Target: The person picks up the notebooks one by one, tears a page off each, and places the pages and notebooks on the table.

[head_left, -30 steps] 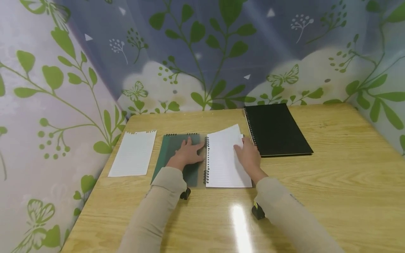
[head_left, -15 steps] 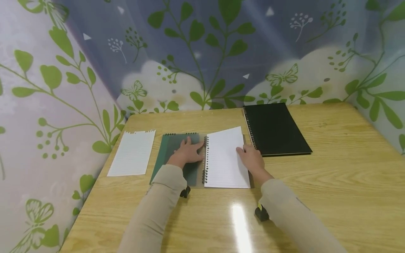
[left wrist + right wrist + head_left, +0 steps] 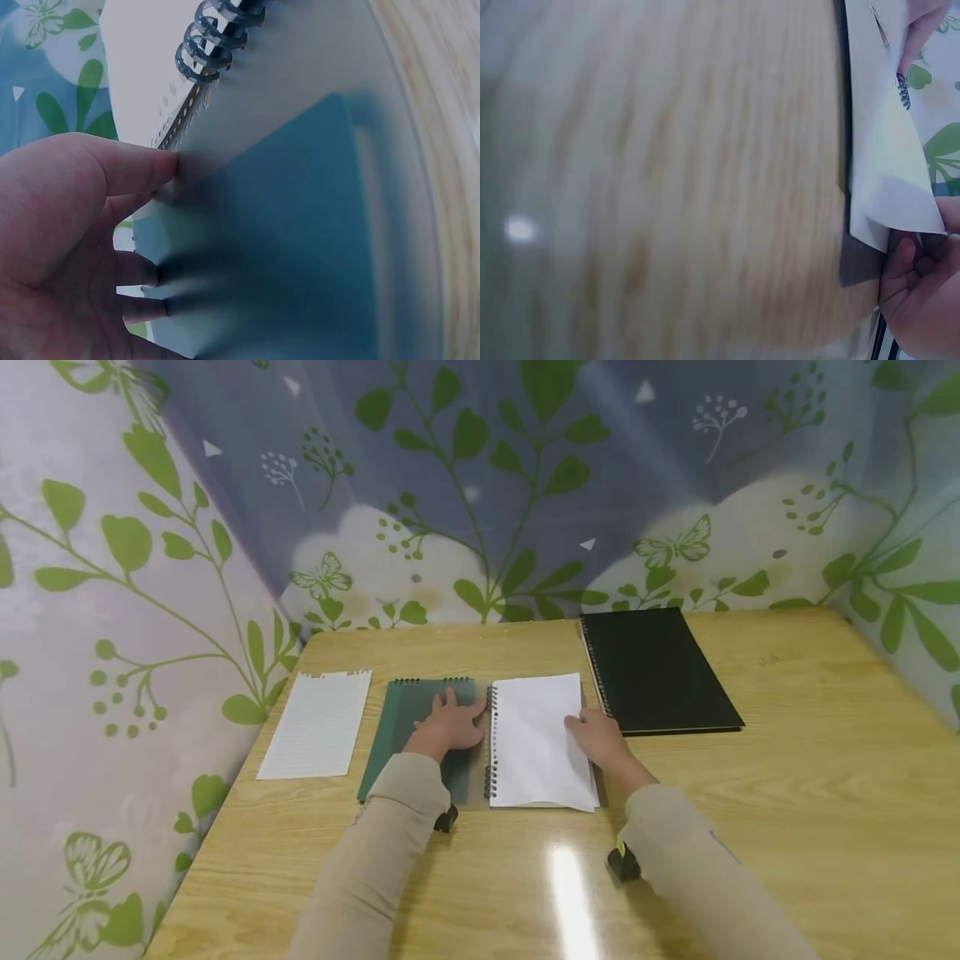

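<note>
A spiral notebook (image 3: 536, 760) lies open at white lined pages in the middle of the table. My right hand (image 3: 600, 739) pinches the right edge of its top page (image 3: 900, 180), which lifts and bends in the right wrist view. The notebook's translucent cover (image 3: 300, 75) is folded out to the left, over a green notebook (image 3: 381, 747) with coils along its top. My left hand (image 3: 450, 727) rests on that cover with fingers spread, thumb beside the black coil binding (image 3: 214, 41).
A torn-out lined sheet (image 3: 315, 727) with a ragged top edge lies at the left. A large black spiral notebook (image 3: 660, 668) lies at the back right, close to my right hand. A patterned cloth wall (image 3: 480, 485) stands behind the wooden table (image 3: 787, 810).
The top page's slanted upper edge has swung level, and its lower right corner now bulges toward me. My right hand has slid slightly nearer along the page edge. My left hand stays put.
</note>
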The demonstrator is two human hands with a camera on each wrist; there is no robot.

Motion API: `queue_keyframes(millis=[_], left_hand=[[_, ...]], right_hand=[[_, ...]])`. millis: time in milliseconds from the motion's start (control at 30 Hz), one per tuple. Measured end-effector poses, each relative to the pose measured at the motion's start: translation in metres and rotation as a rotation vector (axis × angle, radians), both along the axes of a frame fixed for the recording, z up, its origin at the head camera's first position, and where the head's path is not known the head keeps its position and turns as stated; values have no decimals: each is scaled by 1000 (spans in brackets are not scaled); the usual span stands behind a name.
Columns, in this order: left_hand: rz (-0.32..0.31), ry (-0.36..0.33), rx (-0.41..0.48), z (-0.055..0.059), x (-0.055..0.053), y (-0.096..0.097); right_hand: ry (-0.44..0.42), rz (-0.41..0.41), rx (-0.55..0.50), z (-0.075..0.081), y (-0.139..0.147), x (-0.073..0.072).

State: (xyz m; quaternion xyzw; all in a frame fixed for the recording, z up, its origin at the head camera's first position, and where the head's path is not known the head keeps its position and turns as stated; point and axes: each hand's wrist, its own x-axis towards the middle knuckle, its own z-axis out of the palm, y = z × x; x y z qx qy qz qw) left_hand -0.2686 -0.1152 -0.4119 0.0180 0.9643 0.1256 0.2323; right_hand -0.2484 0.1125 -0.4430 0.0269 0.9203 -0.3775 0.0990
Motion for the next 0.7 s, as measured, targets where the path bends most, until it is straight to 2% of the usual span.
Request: queue_keyframes(millis=[233, 700], left_hand=[[18, -10, -1, -4, -2, 1], [8, -14, -14, 1, -1, 0]], right_hand=[[2, 17, -20, -1, -1, 5], [7, 22, -2, -2, -2, 6]])
